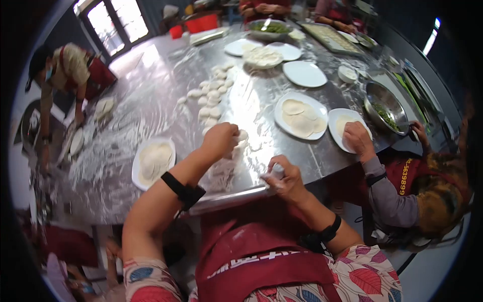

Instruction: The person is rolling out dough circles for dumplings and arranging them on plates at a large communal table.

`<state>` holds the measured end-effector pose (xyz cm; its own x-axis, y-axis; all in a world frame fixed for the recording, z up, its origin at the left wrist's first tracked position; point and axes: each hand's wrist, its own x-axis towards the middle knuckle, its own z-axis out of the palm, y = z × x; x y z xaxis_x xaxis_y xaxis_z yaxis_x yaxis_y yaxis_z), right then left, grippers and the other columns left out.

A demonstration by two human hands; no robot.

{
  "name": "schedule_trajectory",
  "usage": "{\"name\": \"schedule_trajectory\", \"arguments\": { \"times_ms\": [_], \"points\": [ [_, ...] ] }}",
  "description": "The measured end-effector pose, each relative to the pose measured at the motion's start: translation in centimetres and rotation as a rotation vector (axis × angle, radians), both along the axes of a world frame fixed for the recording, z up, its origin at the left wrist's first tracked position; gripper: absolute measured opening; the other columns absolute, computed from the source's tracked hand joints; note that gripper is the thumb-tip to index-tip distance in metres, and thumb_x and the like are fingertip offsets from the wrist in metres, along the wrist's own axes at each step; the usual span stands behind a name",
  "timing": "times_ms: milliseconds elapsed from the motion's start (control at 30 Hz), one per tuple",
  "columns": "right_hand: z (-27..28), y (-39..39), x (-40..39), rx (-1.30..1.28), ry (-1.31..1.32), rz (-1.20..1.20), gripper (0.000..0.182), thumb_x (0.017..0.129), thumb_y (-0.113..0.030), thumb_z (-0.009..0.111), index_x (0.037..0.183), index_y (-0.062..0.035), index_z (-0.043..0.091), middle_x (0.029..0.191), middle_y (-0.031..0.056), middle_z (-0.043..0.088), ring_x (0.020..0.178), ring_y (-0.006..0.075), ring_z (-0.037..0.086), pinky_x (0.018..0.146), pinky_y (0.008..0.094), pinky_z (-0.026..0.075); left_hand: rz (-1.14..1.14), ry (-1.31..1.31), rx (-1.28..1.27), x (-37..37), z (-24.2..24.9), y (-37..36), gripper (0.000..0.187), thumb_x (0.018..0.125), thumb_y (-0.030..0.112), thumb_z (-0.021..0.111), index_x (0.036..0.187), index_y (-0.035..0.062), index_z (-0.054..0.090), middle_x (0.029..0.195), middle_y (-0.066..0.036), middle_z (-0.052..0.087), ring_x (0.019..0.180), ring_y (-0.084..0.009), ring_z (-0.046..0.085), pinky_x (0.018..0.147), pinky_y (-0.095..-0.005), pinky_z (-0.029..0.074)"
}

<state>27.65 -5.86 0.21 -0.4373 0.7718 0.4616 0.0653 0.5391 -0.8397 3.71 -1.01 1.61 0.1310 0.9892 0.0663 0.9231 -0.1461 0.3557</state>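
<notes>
My left hand [220, 140] is over the near end of a line of small dough balls [211, 100], its fingers curled and closed. One dough ball [242, 135] shows just beside its fingertips; what lies inside the grip is hidden. Closer to the table's front edge, my right hand [288, 182] is closed around a short, pale rolling pin [277, 171], whose rounded end pokes out between thumb and fingers. Left of my left forearm, a white plate [136, 177] carries a stack of round dough wrappers [155, 161].
On the floury metal table [171, 100], a white plate [282, 121] of wrappers stands to the right. A co-worker's hand [358, 138] is over another plate [336, 115], near a metal bowl of green filling [385, 108]. Another person [75, 65] leans in at left.
</notes>
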Motion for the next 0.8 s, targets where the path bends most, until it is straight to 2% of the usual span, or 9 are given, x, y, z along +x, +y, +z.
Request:
{"name": "schedule_trajectory", "arguments": {
  "times_ms": [67, 167, 267, 300, 533, 600, 633, 700, 800],
  "points": [
    [-0.8, 0.4, 0.5, 0.157, -0.057, -0.026, 0.021, 0.074, -0.008, 0.072, 0.083, -0.0041, 0.053, 0.069, 0.0093, 0.054, 0.055, 0.0146, 0.052, 0.052, 0.0281, 0.043, 0.019, -0.692, -0.372, 0.2, 0.2, -2.3, 0.018, 0.074, 0.008, 0.068, 0.089, -0.0025, 0.063, 0.082, -0.009, 0.066, 0.077, -0.0126, 0.060, 0.071, -0.0273, 0.048],
    [-1.6, 1.2, -0.4, 0.159, 0.045, 0.042, 0.017, 0.077, -0.006, 0.069, 0.082, -0.0018, 0.053, 0.069, 0.0085, 0.059, 0.058, 0.0149, 0.057, 0.052, 0.0279, 0.045, 0.012, -0.598, -0.374, 0.1, -1.7, -5.6, 0.018, 0.073, 0.007, 0.068, 0.088, -0.0032, 0.064, 0.081, -0.008, 0.066, 0.074, -0.0135, 0.060, 0.069, -0.0278, 0.049],
    [-1.8, 1.2, -1.9, -0.284, 0.200, 0.083, 0.015, 0.080, -0.004, 0.066, 0.087, -0.0023, 0.052, 0.068, 0.0066, 0.059, 0.057, 0.0110, 0.057, 0.052, 0.0246, 0.045, 0.072, -0.481, -0.330, -0.6, -2.8, -6.9, 0.018, 0.072, 0.006, 0.068, 0.088, -0.0009, 0.066, 0.079, -0.009, 0.067, 0.073, -0.0154, 0.062, 0.069, -0.0291, 0.049],
    [-1.5, 1.7, -2.1, -0.251, 0.115, 0.074, 0.015, 0.083, -0.004, 0.063, 0.091, -0.0039, 0.050, 0.064, 0.0044, 0.058, 0.054, 0.0075, 0.054, 0.049, 0.0227, 0.044, 0.076, -0.448, -0.304, -0.8, -2.7, -7.1, 0.017, 0.072, 0.007, 0.068, 0.087, -0.0005, 0.067, 0.079, -0.010, 0.067, 0.073, -0.0166, 0.063, 0.068, -0.0296, 0.049],
    [-1.3, 5.1, -5.4, -0.189, 0.029, 0.012, 0.021, 0.081, -0.006, 0.066, 0.089, -0.0055, 0.047, 0.059, 0.0023, 0.052, 0.048, 0.0085, 0.052, 0.044, 0.0237, 0.042, 0.089, -0.259, -0.263, -0.1, -1.4, -6.9, 0.018, 0.070, 0.008, 0.069, 0.086, -0.0003, 0.068, 0.079, -0.015, 0.068, 0.074, -0.0230, 0.065, 0.067, -0.0327, 0.050],
    [-1.3, 4.0, -4.5, -0.148, -0.028, -0.055, 0.021, 0.081, -0.006, 0.066, 0.088, -0.0053, 0.046, 0.061, 0.0026, 0.051, 0.048, 0.0086, 0.053, 0.043, 0.0236, 0.042, 0.077, -0.318, -0.237, -0.8, -1.8, -7.2, 0.018, 0.071, 0.010, 0.069, 0.086, 0.0002, 0.067, 0.079, -0.014, 0.067, 0.072, -0.0243, 0.065, 0.066, -0.0336, 0.050],
    [-1.5, 3.1, -3.4, 0.037, -0.063, -0.071, 0.022, 0.081, -0.006, 0.066, 0.087, -0.0056, 0.046, 0.063, 0.0031, 0.051, 0.049, 0.0089, 0.053, 0.043, 0.0237, 0.042, 0.088, -0.368, -0.227, -1.0, -2.6, -7.5, 0.018, 0.071, 0.010, 0.069, 0.086, 0.0003, 0.066, 0.080, -0.014, 0.067, 0.072, -0.0246, 0.064, 0.066, -0.0339, 0.050],
    [-1.6, 2.1, -3.0, 0.028, 0.026, -0.060, 0.025, 0.079, -0.006, 0.069, 0.088, -0.0058, 0.046, 0.064, 0.0039, 0.051, 0.050, 0.0104, 0.054, 0.043, 0.0252, 0.043, 0.091, -0.490, -0.286, -1.3, -3.3, -7.9, 0.018, 0.071, 0.010, 0.067, 0.086, 0.0008, 0.064, 0.080, -0.014, 0.066, 0.071, -0.0262, 0.063, 0.067, -0.0344, 0.049],
    [-1.8, 3.9, -4.4, 0.091, -0.035, -0.120, 0.026, 0.078, -0.007, 0.070, 0.088, -0.0063, 0.046, 0.060, 0.0046, 0.051, 0.048, 0.0108, 0.054, 0.041, 0.0268, 0.041, 0.017, -0.376, -0.182, -0.3, -3.5, -8.0, 0.017, 0.073, 0.010, 0.065, 0.087, 0.0012, 0.064, 0.079, -0.014, 0.066, 0.072, -0.0262, 0.063, 0.069, -0.0348, 0.049]
  ]
}}
